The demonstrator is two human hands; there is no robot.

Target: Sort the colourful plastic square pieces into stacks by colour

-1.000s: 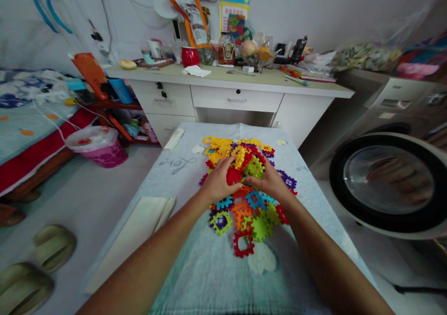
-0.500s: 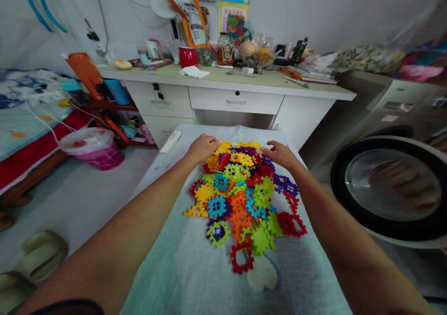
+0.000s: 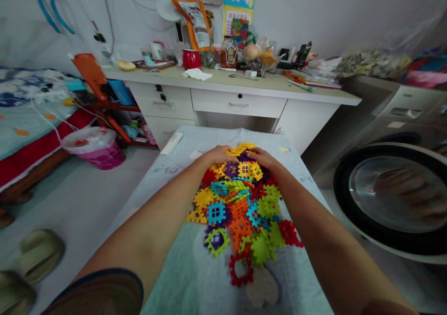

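Observation:
A heap of plastic interlocking tiles in several colours lies on the cloth-covered table, notched along their edges. At the heap's far left side, my left hand (image 3: 220,155) rests against the yellow tiles (image 3: 243,148), fingers reaching inward over them. My right hand (image 3: 262,158) presses on the far right side beside purple and yellow tiles, its fingers also extended inward. Both hands are open, cupped around the heap; some fingertips are hidden among the pieces. Nearer me lie a blue tile (image 3: 215,212), orange tiles (image 3: 240,230), a green tile (image 3: 261,248) and a red frame-shaped tile (image 3: 240,269).
A white remote-like object (image 3: 171,144) lies at the table's far left. Behind stands a white desk (image 3: 240,103) holding a red mug (image 3: 192,59) and jars. A washing machine's open door (image 3: 398,198) is to the right, a pink bin (image 3: 94,148) to the left.
Both hands have moved inward and slightly nearer me, closer to each other. The far tiles are pushed together into a narrower heap. The view has shifted slightly.

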